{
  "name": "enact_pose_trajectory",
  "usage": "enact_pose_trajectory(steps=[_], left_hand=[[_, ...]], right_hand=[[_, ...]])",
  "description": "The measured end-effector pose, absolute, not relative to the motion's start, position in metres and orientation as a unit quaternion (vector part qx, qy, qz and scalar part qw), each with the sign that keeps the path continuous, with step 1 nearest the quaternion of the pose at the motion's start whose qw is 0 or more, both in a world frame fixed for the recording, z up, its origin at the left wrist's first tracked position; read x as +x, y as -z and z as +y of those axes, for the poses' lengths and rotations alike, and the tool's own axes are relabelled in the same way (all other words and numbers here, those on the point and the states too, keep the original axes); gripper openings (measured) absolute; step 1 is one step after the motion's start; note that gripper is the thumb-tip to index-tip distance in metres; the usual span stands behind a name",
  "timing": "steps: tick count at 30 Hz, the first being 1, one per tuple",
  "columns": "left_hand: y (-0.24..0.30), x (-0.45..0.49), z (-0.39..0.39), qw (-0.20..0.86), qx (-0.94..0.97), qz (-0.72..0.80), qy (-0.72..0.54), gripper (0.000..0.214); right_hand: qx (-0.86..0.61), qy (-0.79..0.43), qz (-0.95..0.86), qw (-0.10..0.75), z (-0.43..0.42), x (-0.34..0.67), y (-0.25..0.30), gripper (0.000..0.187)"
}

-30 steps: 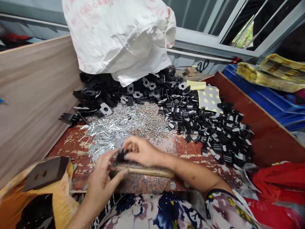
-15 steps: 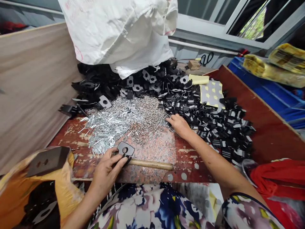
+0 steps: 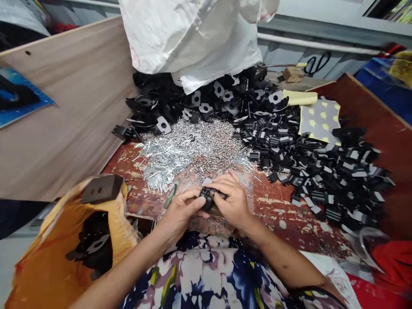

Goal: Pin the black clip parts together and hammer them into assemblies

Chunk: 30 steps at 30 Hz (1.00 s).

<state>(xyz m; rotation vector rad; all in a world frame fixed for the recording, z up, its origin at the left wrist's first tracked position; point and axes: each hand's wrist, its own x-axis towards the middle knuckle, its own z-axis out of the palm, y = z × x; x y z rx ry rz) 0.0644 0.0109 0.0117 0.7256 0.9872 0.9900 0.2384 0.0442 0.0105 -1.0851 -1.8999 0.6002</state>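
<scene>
Low over the front of the table, my left hand [image 3: 184,211] grips a small black plastic part [image 3: 207,197] between thumb and fingers. My right hand [image 3: 234,200] is closed at the same part from the other side, and its fingers partly cover it. Whether the right hand holds a second piece cannot be made out. Beside my left hand lies a slim green and grey thing [image 3: 170,195]. Just beyond both hands spreads a heap of silvery metal pins [image 3: 174,150].
Black plastic clips [image 3: 289,146] are heaped on the right; black parts with grey pads [image 3: 206,107] lie behind the pins. A white sack [image 3: 193,38] hangs over the back. A wooden board [image 3: 71,98] walls the left, above an orange bag [image 3: 48,266]. Scissors [image 3: 317,64] lie at the back right.
My right hand has come back from the clip pile to meet my left. The black part is now turned between both hands. The view has shifted, and the wooden handle is mostly hidden.
</scene>
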Motion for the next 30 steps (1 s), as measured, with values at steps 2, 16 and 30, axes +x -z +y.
enact_pose_trajectory(steps=[2,16,30], left_hand=[[-0.013,0.067,0.01,0.713,0.323,0.428,-0.453,0.025],[-0.002,0.056,0.003,0.576,0.474,0.486,-0.455,0.031],[0.008,0.047,0.001,0.65,0.364,0.489,-0.454,0.029]], right_hand=[[-0.439,-0.238,-0.746,0.44,0.04,0.232,-0.007,0.027],[-0.427,-0.345,-0.727,0.412,0.014,0.223,0.005,0.031],[-0.502,-0.393,-0.588,0.497,0.036,0.221,0.031,0.016]])
